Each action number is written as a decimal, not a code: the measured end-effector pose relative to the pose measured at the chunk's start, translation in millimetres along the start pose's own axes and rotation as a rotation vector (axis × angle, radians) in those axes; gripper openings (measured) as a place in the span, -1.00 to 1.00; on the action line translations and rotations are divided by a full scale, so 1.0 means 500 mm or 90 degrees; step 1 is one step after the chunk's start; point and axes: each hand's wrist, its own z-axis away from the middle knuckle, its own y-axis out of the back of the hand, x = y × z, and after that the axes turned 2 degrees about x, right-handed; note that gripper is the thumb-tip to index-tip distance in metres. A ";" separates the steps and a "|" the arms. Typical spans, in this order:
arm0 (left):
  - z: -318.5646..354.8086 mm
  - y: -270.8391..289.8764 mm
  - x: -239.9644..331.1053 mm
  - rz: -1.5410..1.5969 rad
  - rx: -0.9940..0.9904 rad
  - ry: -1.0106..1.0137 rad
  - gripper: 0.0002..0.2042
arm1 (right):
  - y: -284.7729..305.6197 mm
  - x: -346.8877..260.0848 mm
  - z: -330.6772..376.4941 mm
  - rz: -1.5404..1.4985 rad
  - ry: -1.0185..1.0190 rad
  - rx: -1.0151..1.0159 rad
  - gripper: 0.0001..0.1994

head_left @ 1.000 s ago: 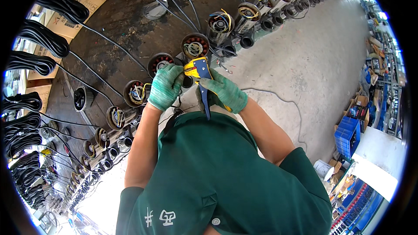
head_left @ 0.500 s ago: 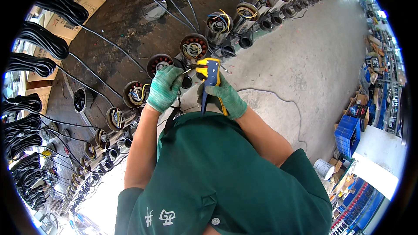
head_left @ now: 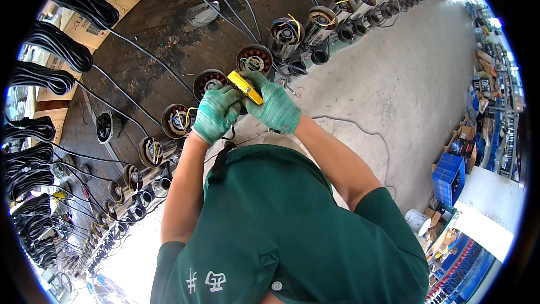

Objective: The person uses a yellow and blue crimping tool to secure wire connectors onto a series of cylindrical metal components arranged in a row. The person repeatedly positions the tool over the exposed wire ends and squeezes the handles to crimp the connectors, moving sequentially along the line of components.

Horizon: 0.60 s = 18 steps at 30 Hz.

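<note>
My right hand, in a green knitted glove, is closed around a yellow-and-blue wire stripper. The tool is tilted, and mostly its yellow part shows; the rest is hidden by the glove. Close against it, my gloved left hand has its fingers pinched together. A thin dark cable hangs below those fingers; its end is hidden between the hands. Just beyond my hands stand two open round motor housings, one with a red-brown winding and another with pale wires bundled inside.
A long curved row of similar motors runs from lower left to upper right along a dark, stained surface. Coiled black cables lie by cardboard boxes at left. Blue crate and white bucket stand right on the grey floor.
My right hand has moved up and left toward my left hand, turning the wire stripper from nearly upright to a slant. My left hand stays almost in place.
</note>
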 end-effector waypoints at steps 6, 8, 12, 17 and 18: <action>0.020 -0.016 -0.010 -0.044 -0.037 0.062 -0.67 | 0.030 -0.037 -0.049 0.205 0.008 -0.245 -0.41; 0.028 -0.023 -0.020 -0.081 -0.012 0.048 -0.70 | 0.047 -0.060 -0.070 0.255 -0.003 -0.313 -0.39; 0.004 -0.009 -0.006 -0.072 -0.057 0.048 -0.84 | 0.119 -0.103 -0.099 0.335 0.034 -0.300 -0.41; 0.018 -0.007 -0.013 0.040 0.059 0.088 -0.82 | 0.243 -0.181 -0.099 0.340 -0.119 -0.309 -0.51; 0.024 -0.010 -0.018 0.110 0.071 0.135 -0.82 | 0.252 -0.171 -0.084 0.322 -0.101 -0.279 -0.51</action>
